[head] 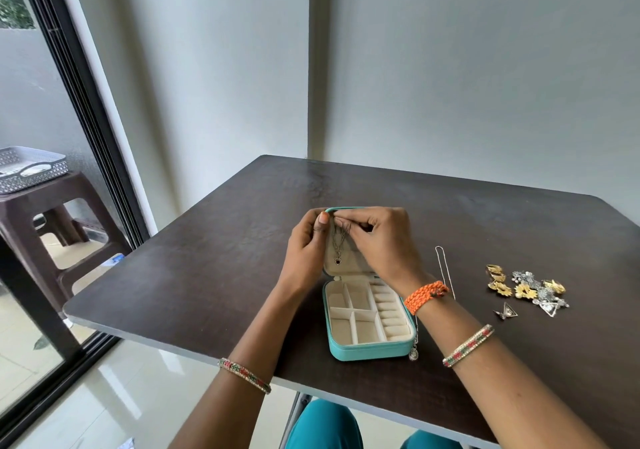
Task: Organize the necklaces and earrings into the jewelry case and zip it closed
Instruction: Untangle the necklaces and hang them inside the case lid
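Hanging straight down against the cream lining of the raised lid is a thin dark-metal chain necklace with a small dark pendant (337, 246), its long axis vertical and its top end right at my fingertips, so the coming move, as I judge it, turns on seating that top end at the lid's upper edge. My right hand (379, 240) pinches the top of the chain with fingers curled in tight, while my left hand (306, 240) grips the lid's left upper corner, thumb pressed over the teal rim; both are level with the top of the chain, the right doing the fine work. The small teal zip-around jewelry case (369, 313) lies open just below, its lid upright, and every cream compartment I can see in the tray holds nothing: square cells on the left, ring rolls on the right. A silver chain with a round pendant (414, 351) hangs past the case's right front corner, and a thin silver chain (445, 272) lies lengthwise just beyond my right wrist. Further right, well apart from the case, a heap of gold and silver earrings (526, 289) waits on the dark brown wooden table (207, 275). Most of the sorting is yet to do, I reckon.
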